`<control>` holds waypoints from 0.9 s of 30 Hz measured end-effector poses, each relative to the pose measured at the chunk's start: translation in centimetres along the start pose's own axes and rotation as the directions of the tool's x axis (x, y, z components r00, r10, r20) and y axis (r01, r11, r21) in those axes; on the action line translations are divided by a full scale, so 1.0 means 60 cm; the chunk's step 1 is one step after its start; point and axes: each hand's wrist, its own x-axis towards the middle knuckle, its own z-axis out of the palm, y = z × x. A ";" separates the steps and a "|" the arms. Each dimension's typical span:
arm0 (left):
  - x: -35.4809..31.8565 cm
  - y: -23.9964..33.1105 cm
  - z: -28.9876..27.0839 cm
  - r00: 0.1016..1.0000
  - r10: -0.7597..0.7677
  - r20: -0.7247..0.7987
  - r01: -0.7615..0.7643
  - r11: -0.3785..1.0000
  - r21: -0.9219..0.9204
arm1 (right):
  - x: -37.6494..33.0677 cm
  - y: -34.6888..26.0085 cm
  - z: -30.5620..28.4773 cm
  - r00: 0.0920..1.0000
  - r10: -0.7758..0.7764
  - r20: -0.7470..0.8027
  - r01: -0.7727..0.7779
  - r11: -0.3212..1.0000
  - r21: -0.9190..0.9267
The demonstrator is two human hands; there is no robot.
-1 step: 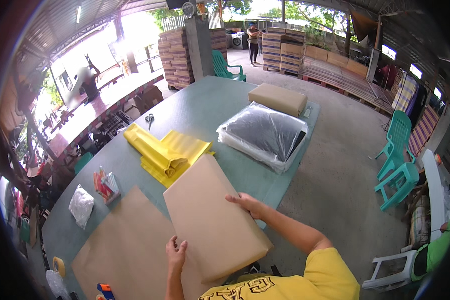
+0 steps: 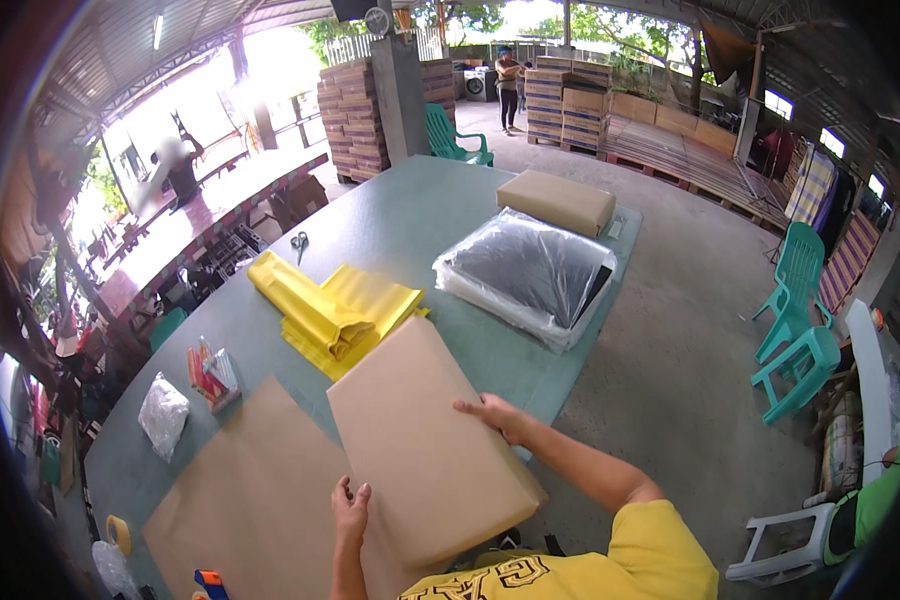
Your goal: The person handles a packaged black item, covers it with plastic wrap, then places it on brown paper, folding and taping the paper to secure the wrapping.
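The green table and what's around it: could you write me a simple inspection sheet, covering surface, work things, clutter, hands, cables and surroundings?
Surface: green table, partly covered.
Job's things: brown package between the hands; flat brown paper beside it.
Clutter: folded yellow material, scissors, plastic-wrapped dark item, second brown package, crumpled clear plastic, tape roll.
Hands: right hand grips the brown package's right edge; left hand is open at its left edge, contact unclear.
Cables: nothing seen that can be told as one.
Surroundings: stacked boxes, green chairs, other people further off.
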 end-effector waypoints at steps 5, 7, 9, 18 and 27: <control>0.088 -0.037 0.033 1.000 0.015 0.002 -0.013 0.959 -0.283 | -0.015 0.001 -0.010 0.998 -0.031 -0.051 0.026 0.995 -0.100; 0.131 -0.029 0.040 0.997 0.014 0.075 0.022 0.886 -0.464 | -0.007 0.017 -0.021 1.000 -0.023 -0.020 0.021 0.997 -0.078; 0.150 -0.001 0.043 1.000 0.019 -0.010 -0.021 0.868 -0.496 | 0.011 0.030 -0.040 1.000 0.010 0.008 -0.009 0.994 -0.113; 0.117 0.045 0.100 0.990 0.094 0.105 0.047 0.480 -0.876 | -0.067 -0.020 -0.032 0.983 -0.097 -0.155 0.073 0.986 -0.153; 0.054 0.280 0.264 0.891 0.311 0.330 0.026 0.691 -0.722 | -0.266 -0.042 -0.142 0.745 -0.387 -0.543 0.355 0.920 -0.167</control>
